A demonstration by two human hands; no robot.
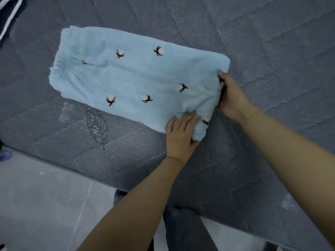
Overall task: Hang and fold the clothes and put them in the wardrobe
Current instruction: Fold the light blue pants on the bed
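Observation:
Light blue fleece trousers with small brown-and-white cotton-flower marks lie folded lengthwise on a grey quilted bed, elastic waistband at the far left. My left hand grips the near right corner of the fabric, fingers on top and thumb under the bunched edge. My right hand grips the right end of the trousers, where the cloth is gathered into folds.
A dark garment with white stripes lies at the top left corner of the bed. The bed's near edge runs diagonally, with grey tiled floor below it. My legs in dark trousers stand against the bed edge.

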